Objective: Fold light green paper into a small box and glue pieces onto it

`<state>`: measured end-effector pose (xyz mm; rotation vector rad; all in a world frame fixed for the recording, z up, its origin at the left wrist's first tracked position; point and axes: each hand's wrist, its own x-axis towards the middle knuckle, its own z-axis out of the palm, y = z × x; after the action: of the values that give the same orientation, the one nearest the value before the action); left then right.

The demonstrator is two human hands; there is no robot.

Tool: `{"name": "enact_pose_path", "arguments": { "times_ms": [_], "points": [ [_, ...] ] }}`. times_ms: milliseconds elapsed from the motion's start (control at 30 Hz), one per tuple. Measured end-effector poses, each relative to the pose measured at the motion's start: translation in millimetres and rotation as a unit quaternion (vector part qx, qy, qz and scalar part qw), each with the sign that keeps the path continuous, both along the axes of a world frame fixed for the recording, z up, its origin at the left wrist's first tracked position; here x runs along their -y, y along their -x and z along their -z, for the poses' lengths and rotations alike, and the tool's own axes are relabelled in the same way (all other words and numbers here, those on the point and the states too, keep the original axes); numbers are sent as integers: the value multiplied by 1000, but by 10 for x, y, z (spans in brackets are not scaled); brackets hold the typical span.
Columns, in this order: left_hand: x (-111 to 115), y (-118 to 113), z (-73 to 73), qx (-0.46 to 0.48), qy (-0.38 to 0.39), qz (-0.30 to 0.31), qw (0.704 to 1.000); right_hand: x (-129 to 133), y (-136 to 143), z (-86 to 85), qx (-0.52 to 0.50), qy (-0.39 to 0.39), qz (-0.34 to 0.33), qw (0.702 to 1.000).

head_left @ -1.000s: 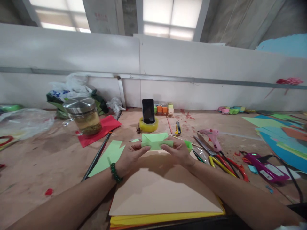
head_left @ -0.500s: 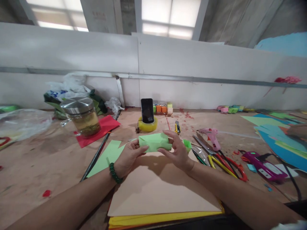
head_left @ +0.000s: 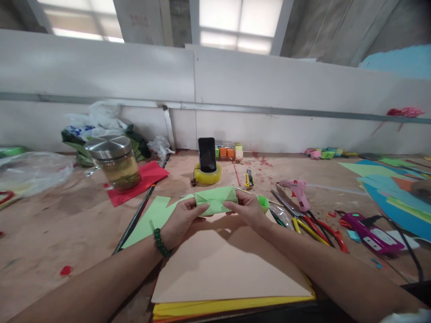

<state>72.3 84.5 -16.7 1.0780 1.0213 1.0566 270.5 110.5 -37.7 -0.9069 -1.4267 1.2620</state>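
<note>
A folded piece of light green paper (head_left: 216,197) is held up between my two hands, above a stack of paper with a pale peach sheet (head_left: 232,264) on top. My left hand (head_left: 183,220) pinches its left end, thumb on the front face. At the other end my right hand (head_left: 249,208) grips it, the thumb pressed on the lower front edge and the fingers behind. Diagonal creases show on the paper's face. Just right of my right hand is a small bright green paper piece (head_left: 263,203). Larger green paper (head_left: 144,224) lies left of the stack.
A phone (head_left: 206,154) leans on a yellow tape roll (head_left: 208,175). Scissors (head_left: 314,229), a pink glue gun (head_left: 298,193), a utility knife (head_left: 249,178) and a purple device (head_left: 373,233) lie to the right. A lidded glass cup (head_left: 117,166) stands on red paper (head_left: 153,172) at left.
My right thumb and fingers have come down and closed on the right end of the green paper. The paper's front now lies flatter, with its folds showing more. My left hand stays put.
</note>
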Motion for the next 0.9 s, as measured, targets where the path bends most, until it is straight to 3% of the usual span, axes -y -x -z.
{"name": "enact_pose_path", "arguments": {
  "times_ms": [233, 367, 500, 767, 900],
  "points": [
    [-17, 6, 16, 10, -4, -45, 999, 48, 10, -65, -5, 45, -35, 998],
    [-2, 0, -16, 29, -33, -34, 998, 24, 7, -41, -11, 64, -4, 998],
    [5, -11, -24, 7, -2, -16, 1000, 4, 25, -29, -10, 55, 18, 998],
    [-15, 0, -6, -22, -23, -30, 999, 42, 18, -58, 8, 67, -29, 997],
    [-9, -1, -19, -17, -19, -23, 999, 30, 20, -34, 14, 54, -15, 998]
  ]
}}
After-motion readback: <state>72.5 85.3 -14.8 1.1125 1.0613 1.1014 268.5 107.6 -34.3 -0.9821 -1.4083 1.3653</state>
